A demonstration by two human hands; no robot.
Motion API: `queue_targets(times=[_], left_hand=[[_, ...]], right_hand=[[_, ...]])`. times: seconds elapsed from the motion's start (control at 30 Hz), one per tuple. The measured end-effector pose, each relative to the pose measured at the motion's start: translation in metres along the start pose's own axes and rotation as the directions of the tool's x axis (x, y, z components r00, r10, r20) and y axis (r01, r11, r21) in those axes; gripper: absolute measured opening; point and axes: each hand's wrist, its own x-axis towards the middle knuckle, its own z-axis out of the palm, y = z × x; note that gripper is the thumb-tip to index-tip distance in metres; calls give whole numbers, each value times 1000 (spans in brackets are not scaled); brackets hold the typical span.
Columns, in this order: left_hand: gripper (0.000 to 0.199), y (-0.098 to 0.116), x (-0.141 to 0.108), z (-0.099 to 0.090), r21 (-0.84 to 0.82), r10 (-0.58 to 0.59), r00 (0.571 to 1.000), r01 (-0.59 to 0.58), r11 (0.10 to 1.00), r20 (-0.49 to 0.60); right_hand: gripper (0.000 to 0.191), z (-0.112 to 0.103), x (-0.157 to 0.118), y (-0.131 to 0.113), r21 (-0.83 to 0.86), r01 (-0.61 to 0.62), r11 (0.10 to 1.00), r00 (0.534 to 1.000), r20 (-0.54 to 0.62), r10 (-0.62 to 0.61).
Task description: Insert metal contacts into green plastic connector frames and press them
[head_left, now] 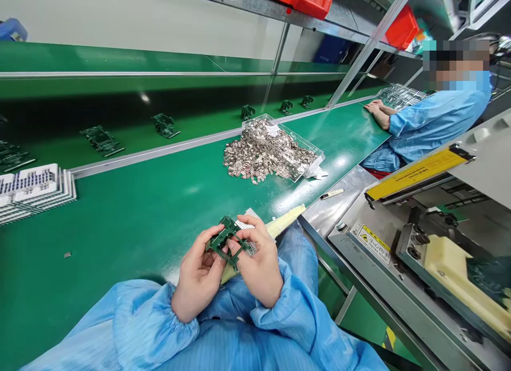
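The left hand (199,278) is gripping the green board frame (227,233) from the left and the right hand (259,262) is pinching it from the right, the frame sitting between 2 narrowed grips by the tabletop (139,216), neither being nearer, its long axis being partly hidden.

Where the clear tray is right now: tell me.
In the head view, the clear tray is just right of centre on the green worktop, beyond the left hand and right hand, with small metal pieces heaped in and beside it.
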Motion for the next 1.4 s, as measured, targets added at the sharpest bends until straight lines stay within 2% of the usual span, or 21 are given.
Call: queue_targets(times=[0.2, 0.37, 0.5, 0.53, 0.6, 0.7, 0.77, 0.8, 0.87, 0.93, 0.97, 1.0, 1.03, 1.07, 1.1, 1.13, 1.17, 1.2, 1.3, 1.33, 1.4], left_hand=[[40, 4, 0, 5, -15, -3, 1000, 3, 1000, -28], [38, 8, -1, 8, -25, 22, 1000, -21, 999, 13], [37, 17, 3, 10, -27, -16, 997, 18, 999, 71], [37, 20, 5, 12, -19, -34, 995, 36, 999, 91], [38, 29, 7, 15, 26, -59, 985, 55, 998, 162], [39, 46, 11, 26, 136, -47, 918, -8, 991, 394], [45, 59, 17, 41, 162, -41, 810, -67, 984, 585], [51, 65, 23, 53, 155, -34, 762, -88, 984, 647], [59, 79, 37, 87, 122, 11, 712, -136, 983, 702], [58, 97, 51, 136, 72, 92, 634, -227, 971, 768], [54, 107, 56, 165, 44, 134, 565, -290, 956, 814], [51, 117, 58, 196, 8, 165, 450, -358, 934, 878], [49, 125, 60, 229, -30, 210, 376, -432, 902, 902], [50, 131, 59, 261, -42, 224, 302, -509, 860, 927], [54, 134, 56, 293, -54, 244, 264, -569, 820, 933], [61, 135, 52, 322, -56, 253, 241, -611, 790, 937], [69, 135, 46, 349, -47, 246, 232, -630, 775, 941], [74, 132, 41, 372, -39, 237, 232, -633, 774, 943], [78, 126, 28, 414, -4, 198, 257, -600, 800, 946], [77, 126, 28, 418, 8, 193, 278, -589, 808, 941], [79, 130, 34, 411, 27, 202, 332, -572, 820, 921]], right_hand=[[13, 7, -4, 5, 185, -56, 981, 988, -131, 81], [24, 4, -5, 13, 360, -85, 929, 988, -90, 126], [17, -26, -8, 19, 486, -90, 869, 996, 47, 77], [20, -37, -9, 18, 478, -68, 876, 996, 77, 35], [44, -62, -14, 13, 379, 17, 925, 989, 131, -72], [74, -99, -28, -5, 156, 202, 967, 956, 185, -230], [71, -123, -42, -16, 61, 282, 957, 948, 133, -288], [68, -137, -51, -20, 33, 298, 954, 949, 93, -300], [66, -166, -74, -22, 2, 277, 961, 961, -22, -277], [68, -200, -104, -18, -2, 211, 977, 956, -210, -207], [69, -218, -120, -16, -3, 189, 982, 921, -345, -178], [70, -235, -136, -12, -15, 183, 983, 850, -500, -166], [70, -254, -151, -9, -58, 201, 978, 732, -655, -189], [69, -271, -163, -5, -129, 224, 966, 577, -781, -238], [66, -289, -172, -1, -210, 227, 951, 420, -860, -290], [64, -305, -179, 2, -280, 213, 936, 296, -895, -335], [63, -320, -183, 4, -327, 182, 927, 223, -905, -363], [63, -333, -185, 6, -349, 143, 926, 208, -904, -373], [65, -362, -179, 6, -371, 55, 927, 322, -872, -369], [66, -369, -173, 4, -383, 35, 923, 362, -856, -369], [68, -379, -157, 1, -414, 1, 910, 428, -822, -375]])
